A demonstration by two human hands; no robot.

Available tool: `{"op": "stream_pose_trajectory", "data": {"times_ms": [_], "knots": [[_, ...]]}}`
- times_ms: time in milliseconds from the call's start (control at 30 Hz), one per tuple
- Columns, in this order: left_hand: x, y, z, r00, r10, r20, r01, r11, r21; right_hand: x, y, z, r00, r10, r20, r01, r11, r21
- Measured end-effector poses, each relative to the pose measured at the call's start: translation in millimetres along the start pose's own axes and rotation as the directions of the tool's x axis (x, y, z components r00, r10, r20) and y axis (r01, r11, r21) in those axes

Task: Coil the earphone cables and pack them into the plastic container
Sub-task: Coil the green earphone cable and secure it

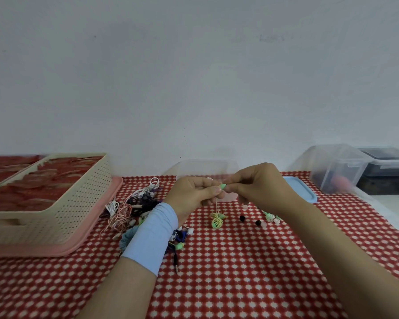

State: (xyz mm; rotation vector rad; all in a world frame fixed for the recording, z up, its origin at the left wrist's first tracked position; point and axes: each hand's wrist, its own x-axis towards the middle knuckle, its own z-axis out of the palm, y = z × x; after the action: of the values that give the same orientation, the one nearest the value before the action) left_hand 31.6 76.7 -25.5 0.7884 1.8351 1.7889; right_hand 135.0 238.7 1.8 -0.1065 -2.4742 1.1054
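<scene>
Far left, a cream perforated basket [55,203] sits on a pink tray [97,229], its wall closing off that side of the red checked tablecloth [240,284]. Just right of it lies a pile of tangled earphones [127,210], partly under the left forearm with its pale blue wrist sleeve [152,236]. The widest run of plain cloth lies near the camera, between the two forearms. At centre, the left hand [194,194] and the right hand [260,187] meet above the cloth, fingers curled, both pinching a green earbud [223,186]. Its yellow-green cable [217,219] drops straight down from the grip and bunches at the cloth just below. Behind the hands stands the clear plastic container [205,166], near the wall. Right of the cable, small loose ear tips [242,218] dot the cloth, with a blue lid [302,187] beyond the right wrist. Far right, a clear bin [336,166] and a dark box [387,166] mark where the cloth ends.
</scene>
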Motion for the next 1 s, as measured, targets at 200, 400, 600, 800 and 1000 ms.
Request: {"op": "stream_pose_trajectory", "data": {"times_ms": [200, 400, 600, 800, 1000], "knots": [[-1, 5, 6, 0.984, 0.150, -0.098, -0.131, 0.976, 0.176, 0, 1, 2, 0.999, 0.043, -0.030, -0.040, 0.996, 0.085], [2, 1, 8, 0.945, 0.297, -0.135, -0.226, 0.894, 0.387, 0, 7, 8, 0.939, 0.304, 0.161, -0.343, 0.804, 0.486], [2, -2, 10, 0.951, 0.260, -0.169, -0.183, 0.910, 0.372, 2, 7, 8, 0.909, 0.360, 0.210, -0.415, 0.750, 0.515], [2, 0, 7, 0.970, 0.179, -0.165, -0.123, 0.945, 0.302, 2, 2, 3, 0.938, 0.302, 0.169, -0.346, 0.841, 0.417], [0, 3, 8, 0.977, 0.166, -0.136, -0.122, 0.951, 0.284, 1, -1, 1, 0.948, 0.284, 0.141, -0.317, 0.865, 0.390]]}}
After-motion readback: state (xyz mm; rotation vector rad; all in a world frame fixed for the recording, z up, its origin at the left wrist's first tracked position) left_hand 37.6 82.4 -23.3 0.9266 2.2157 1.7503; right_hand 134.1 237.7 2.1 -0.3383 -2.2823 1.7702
